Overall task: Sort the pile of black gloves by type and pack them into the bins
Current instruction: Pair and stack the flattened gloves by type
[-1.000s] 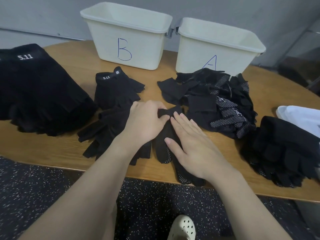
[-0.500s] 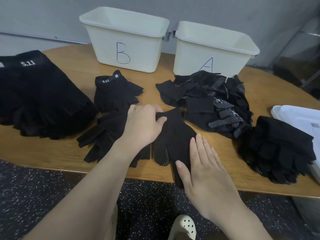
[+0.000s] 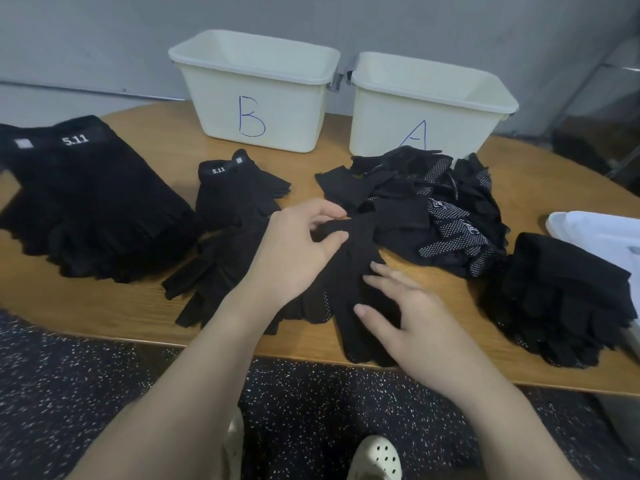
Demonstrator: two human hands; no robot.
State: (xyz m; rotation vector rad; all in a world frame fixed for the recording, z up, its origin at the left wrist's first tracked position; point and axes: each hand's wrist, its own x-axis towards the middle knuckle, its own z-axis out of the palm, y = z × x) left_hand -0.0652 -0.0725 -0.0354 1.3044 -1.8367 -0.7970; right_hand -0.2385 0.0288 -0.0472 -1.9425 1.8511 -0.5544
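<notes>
A black dotted glove (image 3: 349,271) lies flat at the table's near middle. My left hand (image 3: 298,251) pinches its cuff between thumb and fingers. My right hand (image 3: 405,313) lies on its finger end with fingers straight. An unsorted heap of dotted gloves (image 3: 433,209) sits in front of bin A (image 3: 429,116). Bin B (image 3: 256,95) stands to its left. Plain 5.11 gloves (image 3: 232,195) lie in front of bin B, with more plain gloves (image 3: 211,275) under my left wrist.
A tall stack of 5.11 gloves (image 3: 90,202) fills the table's left side. A stack of dotted gloves (image 3: 561,299) sits at the right, beside a white object (image 3: 602,237). The table's front edge (image 3: 138,337) runs just below my wrists.
My right hand has slid down the glove from its cuff to its finger end, flattening it. My left hand has kept its pinch on the cuff.
</notes>
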